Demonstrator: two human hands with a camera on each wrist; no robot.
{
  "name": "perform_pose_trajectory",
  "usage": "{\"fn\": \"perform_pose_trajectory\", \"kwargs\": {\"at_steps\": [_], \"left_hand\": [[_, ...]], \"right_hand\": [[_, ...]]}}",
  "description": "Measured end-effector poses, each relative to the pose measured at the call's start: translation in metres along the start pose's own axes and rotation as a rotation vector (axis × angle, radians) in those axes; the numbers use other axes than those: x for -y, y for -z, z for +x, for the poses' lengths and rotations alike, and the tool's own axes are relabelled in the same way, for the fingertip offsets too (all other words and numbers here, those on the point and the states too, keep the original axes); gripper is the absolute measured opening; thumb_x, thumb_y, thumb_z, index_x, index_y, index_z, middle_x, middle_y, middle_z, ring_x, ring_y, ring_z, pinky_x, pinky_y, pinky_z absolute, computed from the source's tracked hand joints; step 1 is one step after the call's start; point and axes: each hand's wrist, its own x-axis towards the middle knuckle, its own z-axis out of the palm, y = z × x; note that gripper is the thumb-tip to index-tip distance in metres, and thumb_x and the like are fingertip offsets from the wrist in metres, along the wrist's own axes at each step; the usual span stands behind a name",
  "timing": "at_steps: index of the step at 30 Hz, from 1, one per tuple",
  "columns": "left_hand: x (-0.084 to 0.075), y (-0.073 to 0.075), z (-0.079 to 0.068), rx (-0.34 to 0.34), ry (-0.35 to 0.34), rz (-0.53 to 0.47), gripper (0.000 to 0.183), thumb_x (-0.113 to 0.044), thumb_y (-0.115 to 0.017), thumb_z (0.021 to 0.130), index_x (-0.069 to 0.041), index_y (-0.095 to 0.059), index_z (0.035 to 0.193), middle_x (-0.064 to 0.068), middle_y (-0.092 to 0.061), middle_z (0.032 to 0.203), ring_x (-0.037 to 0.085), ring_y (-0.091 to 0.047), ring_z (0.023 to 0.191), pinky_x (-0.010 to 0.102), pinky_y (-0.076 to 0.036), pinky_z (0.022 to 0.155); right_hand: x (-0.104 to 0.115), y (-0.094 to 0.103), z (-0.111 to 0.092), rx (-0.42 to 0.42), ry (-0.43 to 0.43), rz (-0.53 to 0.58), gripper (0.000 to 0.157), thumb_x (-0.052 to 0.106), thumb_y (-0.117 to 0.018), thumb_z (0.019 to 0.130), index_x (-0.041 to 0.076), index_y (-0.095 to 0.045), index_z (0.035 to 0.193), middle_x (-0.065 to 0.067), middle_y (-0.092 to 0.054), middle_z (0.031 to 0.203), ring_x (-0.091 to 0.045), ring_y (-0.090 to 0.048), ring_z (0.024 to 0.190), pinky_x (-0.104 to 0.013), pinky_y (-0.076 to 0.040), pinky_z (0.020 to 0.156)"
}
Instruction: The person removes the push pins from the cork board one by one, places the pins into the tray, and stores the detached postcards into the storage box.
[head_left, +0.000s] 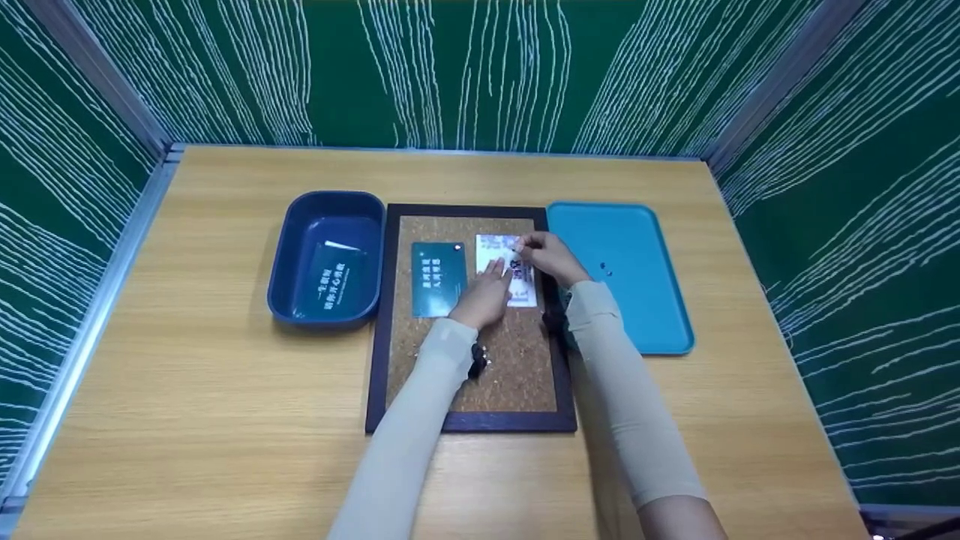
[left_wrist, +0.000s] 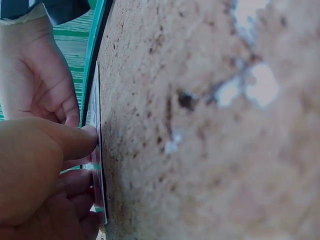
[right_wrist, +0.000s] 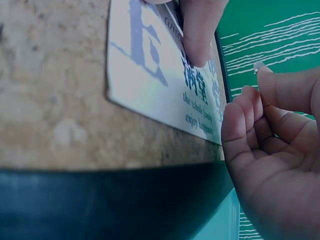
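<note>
My left hand [head_left: 484,298] presses its fingertips on a white card [head_left: 523,298] with purple print and dark lettering, which lies on a cork board [head_left: 517,360]. At the card's upper part, my right hand [head_left: 553,259] brings thumb and fingers together. A small shiny pin [right_wrist: 258,65] seems to stick out at the right thumb's tip, mostly hidden by the fingers. In the left wrist view, the left thumb [left_wrist: 82,141] touches the card's face. Left of it lies a green card [head_left: 437,289] with white lettering and a pin [head_left: 457,247] at its upper right corner.
A dark blue bin [head_left: 279,292] left of the board holds another green card [head_left: 334,281]. Right of the board lies a light blue tray [head_left: 645,300] with a few tiny pins [head_left: 604,266]. The board's dark frame [head_left: 510,422] borders the cork on the wooden table [head_left: 225,450].
</note>
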Motion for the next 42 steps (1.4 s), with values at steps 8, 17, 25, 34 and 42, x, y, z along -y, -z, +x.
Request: {"fn": "perform_pose_trajectory", "kwargs": {"at_steps": [8, 17, 25, 34, 42], "left_hand": [[0.001, 0.001, 0.0, 0.019, 0.015, -0.022, 0.051, -0.022, -0.04, 0.103, -0.007, -0.029, 0.151, 0.011, -0.015, 0.161, 0.025, -0.011, 0.15, 0.041, -0.018, 0.121], [0.001, 0.002, -0.002, 0.012, 0.019, -0.054, 0.051, -0.022, -0.04, 0.103, -0.009, -0.029, 0.151, 0.01, -0.014, 0.161, 0.025, -0.012, 0.15, 0.043, -0.02, 0.121], [0.001, 0.002, -0.003, 0.008, 0.02, -0.07, 0.051, -0.022, -0.04, 0.103, -0.009, -0.029, 0.151, 0.01, -0.014, 0.161, 0.025, -0.011, 0.15, 0.043, -0.019, 0.121], [0.002, 0.001, -0.004, -0.002, 0.001, -0.082, 0.05, -0.021, -0.039, 0.104, -0.008, -0.028, 0.151, 0.01, -0.014, 0.161, 0.024, -0.011, 0.15, 0.039, -0.016, 0.122], [0.001, 0.001, -0.004, 0.001, 0.009, -0.083, 0.05, -0.021, -0.039, 0.104, -0.009, -0.028, 0.151, 0.01, -0.014, 0.161, 0.024, -0.011, 0.15, 0.039, -0.016, 0.122]], "right_hand": [[-0.003, 0.008, -0.004, 0.011, -0.003, 0.026, 0.017, 0.017, -0.052, 0.099, 0.002, -0.06, 0.103, -0.008, -0.058, 0.098, -0.019, -0.054, 0.085, -0.031, -0.048, 0.078], [-0.01, 0.021, -0.008, 0.01, 0.005, 0.039, 0.016, 0.016, -0.053, 0.098, 0.002, -0.06, 0.101, -0.009, -0.057, 0.1, -0.019, -0.054, 0.089, -0.034, -0.049, 0.084], [-0.016, 0.036, -0.014, -0.016, 0.012, 0.017, 0.021, 0.019, -0.055, 0.097, -0.001, -0.061, 0.103, -0.009, -0.059, 0.102, -0.021, -0.054, 0.091, -0.034, -0.049, 0.085], [-0.025, 0.057, -0.022, -0.062, -0.013, 0.008, 0.023, 0.019, -0.055, 0.096, -0.001, -0.06, 0.106, -0.006, -0.057, 0.101, -0.021, -0.054, 0.094, -0.037, -0.049, 0.091], [-0.035, 0.073, -0.029, -0.1, -0.029, -0.015, 0.032, 0.023, -0.055, 0.098, -0.005, -0.059, 0.112, -0.013, -0.058, 0.108, -0.021, -0.054, 0.093, -0.038, -0.048, 0.091]]}}
